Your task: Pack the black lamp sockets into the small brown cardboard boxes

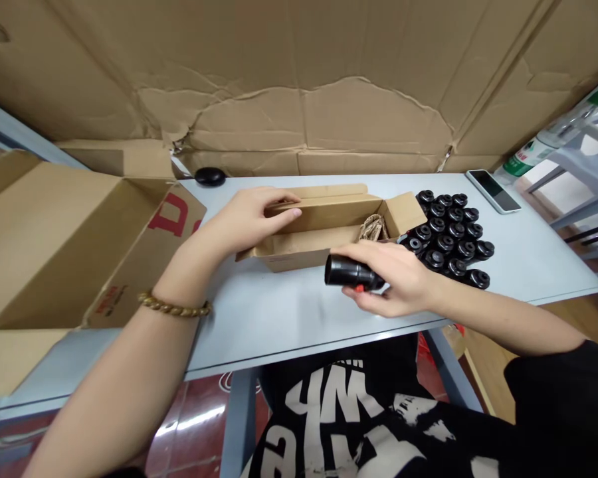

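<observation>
My left hand [256, 216] grips the left end of a small open cardboard box [299, 262], thumb and fingers over its edge. Crumpled brown paper [373, 228] lies at the box's right end. In front of the box, my right hand [398, 279] is closed around a short black tube that looks like a flashlight [349, 271]. It is held level, its wide end to the left, with a small red part by my fingers. Several similar black pieces [446, 243] stand upright in a cluster right of the box, some partly hidden by its flap.
A large open carton [144, 252] stands at the left. Near the back edge of the table [279, 325] lies a black oval object [210, 176]. A phone [493, 190] and a plastic bottle [533, 153] are at the back right. Cardboard sheeting [299, 79] rises behind.
</observation>
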`<state>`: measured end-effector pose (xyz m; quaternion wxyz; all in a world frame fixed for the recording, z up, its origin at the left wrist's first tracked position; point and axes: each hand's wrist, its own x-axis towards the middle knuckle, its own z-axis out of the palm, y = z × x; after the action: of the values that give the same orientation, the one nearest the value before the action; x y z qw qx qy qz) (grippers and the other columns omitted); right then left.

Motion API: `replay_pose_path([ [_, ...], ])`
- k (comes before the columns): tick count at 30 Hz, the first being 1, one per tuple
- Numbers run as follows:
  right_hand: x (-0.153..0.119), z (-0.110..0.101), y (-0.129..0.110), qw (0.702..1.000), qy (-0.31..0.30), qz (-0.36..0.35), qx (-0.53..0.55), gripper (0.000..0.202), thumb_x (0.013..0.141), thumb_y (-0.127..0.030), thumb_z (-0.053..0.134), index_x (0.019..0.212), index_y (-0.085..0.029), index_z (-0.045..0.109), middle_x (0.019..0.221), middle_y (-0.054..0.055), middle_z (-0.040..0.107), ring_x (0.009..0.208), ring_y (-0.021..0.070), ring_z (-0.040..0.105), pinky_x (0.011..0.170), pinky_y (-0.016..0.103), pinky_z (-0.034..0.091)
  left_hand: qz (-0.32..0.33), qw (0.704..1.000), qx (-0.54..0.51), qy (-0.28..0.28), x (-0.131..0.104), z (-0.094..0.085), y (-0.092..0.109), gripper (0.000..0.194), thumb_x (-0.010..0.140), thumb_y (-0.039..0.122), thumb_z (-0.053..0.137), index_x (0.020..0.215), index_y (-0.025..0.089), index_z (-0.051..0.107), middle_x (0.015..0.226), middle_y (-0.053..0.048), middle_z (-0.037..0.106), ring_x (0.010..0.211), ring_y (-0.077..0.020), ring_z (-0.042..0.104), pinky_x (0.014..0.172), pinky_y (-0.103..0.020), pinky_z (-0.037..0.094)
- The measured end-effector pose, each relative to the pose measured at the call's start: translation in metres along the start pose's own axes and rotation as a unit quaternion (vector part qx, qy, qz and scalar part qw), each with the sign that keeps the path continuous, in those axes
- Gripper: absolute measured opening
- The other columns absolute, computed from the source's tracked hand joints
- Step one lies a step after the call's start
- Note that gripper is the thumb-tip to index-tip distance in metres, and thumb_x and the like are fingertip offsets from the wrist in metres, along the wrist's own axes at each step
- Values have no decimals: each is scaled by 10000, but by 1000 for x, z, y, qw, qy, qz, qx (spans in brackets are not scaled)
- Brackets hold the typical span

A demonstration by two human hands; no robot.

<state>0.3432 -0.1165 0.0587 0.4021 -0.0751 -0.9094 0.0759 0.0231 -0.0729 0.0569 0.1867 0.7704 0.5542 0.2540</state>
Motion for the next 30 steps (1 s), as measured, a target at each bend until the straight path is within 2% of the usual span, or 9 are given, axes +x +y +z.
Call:
replay_pose_path([
  [3, -7, 14, 21, 998, 38, 37, 33, 378, 1157, -300, 673, 1515, -190, 624, 1299, 112, 864, 1104, 209, 869, 957, 327, 740, -6, 1000, -1, -1, 0, 1, 0, 517, 1009, 716, 663, 1225, 306, 893, 1393, -91, 877, 1316, -398, 796, 1203, -533, 605],
  [5, -8, 14, 30, 995, 53, 67, 44, 400, 1157, -353, 706, 1517, -193, 635, 1341, 123, 858, 1103, 207, 870, 956, 319, 733, -8, 1000, 0, 2, 0, 2, -1, 534, 1011, 720, 652, 1231, 298, 892, 1392, -99, 876, 1305, -399, 800, 1188, -539, 611],
  [11, -15, -3, 31, 996, 14, 53, 65, 491, 1185, -444, 637, 1612, -202, 628, 1447, 145, 839, 1243, 262, 863, 1059, 381, 728, -7, 1000, -20, 11, 0, 5, -3, 489, 1031, 705, 676, 1200, 311, 913, 1345, -80, 890, 1275, -379, 807, 1155, -499, 630],
  [17, -19, -6, 40, 989, 55, 126, 46, 458, 1186, -477, 629, 1553, -213, 697, 1431, 125, 851, 1231, 296, 863, 1089, 456, 724, -21, 999, -28, 5, 0, 4, -2, 465, 1017, 646, 737, 1233, 286, 937, 1336, -74, 892, 1247, -363, 807, 1139, -461, 636],
  [22, -15, -2, 43, 990, 53, 133, 18, 543, 1166, -594, 588, 1561, -229, 659, 1399, 125, 840, 1186, 314, 854, 1049, 499, 732, -21, 999, -32, -11, 1, 3, -5, 493, 1004, 615, 741, 1300, 271, 932, 1382, -84, 884, 1278, -359, 798, 1166, -458, 620],
  [26, -13, 2, 44, 992, 68, 101, -11, 492, 1109, -473, 699, 1525, -213, 653, 1393, 140, 847, 1212, 313, 860, 1069, 473, 728, -21, 999, -20, -19, 2, 2, -6, 549, 1012, 666, 705, 1336, 282, 927, 1398, -90, 882, 1283, -368, 795, 1169, -479, 622],
  [30, -14, 2, 50, 994, 71, 53, -56, 438, 1089, -328, 684, 1509, -206, 658, 1374, 122, 864, 1189, 282, 873, 1045, 416, 732, -10, 1000, -15, -25, 2, 2, -6, 565, 1016, 698, 678, 1324, 296, 928, 1404, -83, 883, 1303, -377, 800, 1193, -493, 613],
])
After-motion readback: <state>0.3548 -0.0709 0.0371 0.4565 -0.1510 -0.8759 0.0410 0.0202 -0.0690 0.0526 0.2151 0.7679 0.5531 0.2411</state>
